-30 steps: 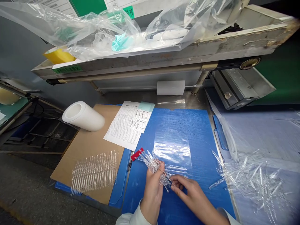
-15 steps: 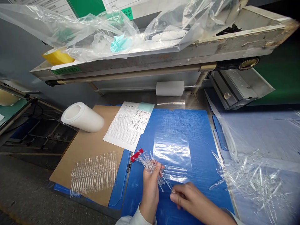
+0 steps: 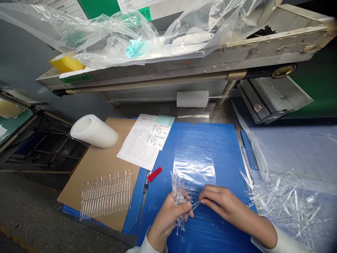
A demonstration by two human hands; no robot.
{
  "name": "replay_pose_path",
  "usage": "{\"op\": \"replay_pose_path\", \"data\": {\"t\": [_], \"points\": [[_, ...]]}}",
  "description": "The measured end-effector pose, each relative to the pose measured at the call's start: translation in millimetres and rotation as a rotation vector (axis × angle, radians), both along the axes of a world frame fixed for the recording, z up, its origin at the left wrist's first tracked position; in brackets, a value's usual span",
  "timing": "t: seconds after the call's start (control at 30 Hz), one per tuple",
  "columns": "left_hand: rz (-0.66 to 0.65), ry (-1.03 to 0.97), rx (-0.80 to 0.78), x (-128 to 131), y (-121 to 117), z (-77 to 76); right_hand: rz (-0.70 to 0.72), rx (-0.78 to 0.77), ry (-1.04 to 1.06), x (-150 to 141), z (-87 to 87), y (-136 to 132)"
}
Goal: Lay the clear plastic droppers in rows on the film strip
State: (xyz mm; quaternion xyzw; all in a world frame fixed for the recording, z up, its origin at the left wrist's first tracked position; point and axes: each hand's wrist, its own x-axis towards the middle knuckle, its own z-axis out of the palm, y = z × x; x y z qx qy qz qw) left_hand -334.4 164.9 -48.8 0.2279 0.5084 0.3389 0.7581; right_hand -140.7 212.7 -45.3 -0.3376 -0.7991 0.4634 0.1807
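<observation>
Here we are over the blue board, and the relation to watch is the short gap between the two hands: one clear plastic stick spans it, lying straight left of the right fingertips and slanting from the left hand's side up toward the board's far right corner. The right hand looks the nearer to its outer end, thumb and forefinger brought together on that tip, the narrowest of pinches, the rest of the fingers tucked in behind. The left hand, over the near part of the board, is curled round a clear bundle of the same sort of sticks, thumb across them, their long axes running roughly from the near edge toward the far one (whether the slanting stick's other end is gripped too, I cannot tell; the fingers hide it). Over by the board's left edge lies a red strip, touched by neither hand; past the right edge, a loose pile of clear pieces sprawls every which way, well apart from both sets of fingers.
</observation>
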Motion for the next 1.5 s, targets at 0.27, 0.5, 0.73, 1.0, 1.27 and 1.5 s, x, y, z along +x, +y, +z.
{"op": "replay_pose_path", "data": {"t": [0.27, 0.5, 0.73, 1.0, 1.27, 1.5], "points": [[-0.108, 0.025, -0.024, -2.1, -0.8, 4.8, 0.038, 0.050, -0.020, 2.9, -5.2, -13.5], [0.031, 0.142, 0.061, -16.8, 2.0, 1.0, 0.045, 0.182, 0.032, 5.1, -4.4, -17.5], [0.183, 0.273, 0.097, -45.1, 7.6, -2.2, -0.331, 0.555, -0.062, 31.7, -46.2, -17.0], [0.141, 0.278, 0.097, -41.8, 3.7, -1.5, -0.310, 0.562, -0.126, 28.7, -61.9, -12.5], [0.122, 0.269, 0.088, -42.7, 4.1, -2.5, -0.295, 0.527, -0.149, 28.0, -63.2, -13.0], [-0.082, 0.143, 0.051, -33.3, 1.7, 7.5, -0.326, 0.420, -0.155, 33.2, -59.2, -8.9]]}}
